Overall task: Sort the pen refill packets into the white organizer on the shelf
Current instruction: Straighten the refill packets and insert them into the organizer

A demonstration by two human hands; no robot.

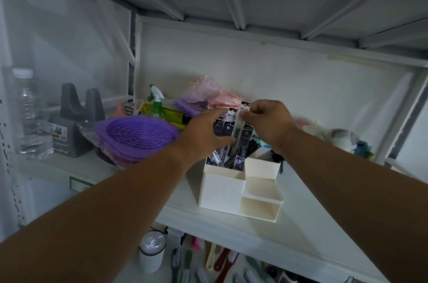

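Pen refill packets (231,141): a bundle of dark, narrow packets with white header cards, standing upright in the rear left compartment of the white organizer (222,190), tops fanning above its rim.

One packet (243,120): tallest of the bundle, white header card uppermost, lower end down among the others in that rear left compartment.

Right hand (268,120): above the organizer, thumb and forefinger pinching the header card of the tall packet; remaining fingers curled.

Left hand (203,134): just left of the organizer's rear compartment, fingers curled round the bundle from the left side, forefinger stretched up to a header card.

White organizer: stands on the white shelf (312,220), near its front edge. Several open compartments; a tall one at front left, a raised one at rear right, two low stepped ones at front right.

Left of the organizer: stacked purple ribbed plastic dishes (136,137) in clear wrap. Behind them, a green spray bottle (156,104) with white trigger. Further left, a grey two-pronged holder (74,120), then a clear water bottle (29,113) with white cap.

Behind the organizer: pink and purple items in plastic bags (208,97) against the back panel.

Right of the organizer: soft plush items (342,137), white and blue-green; detail blurred.

Below the organizer's shelf: brushes (222,259) and a wrapped bottle (151,252) on a lower shelf.
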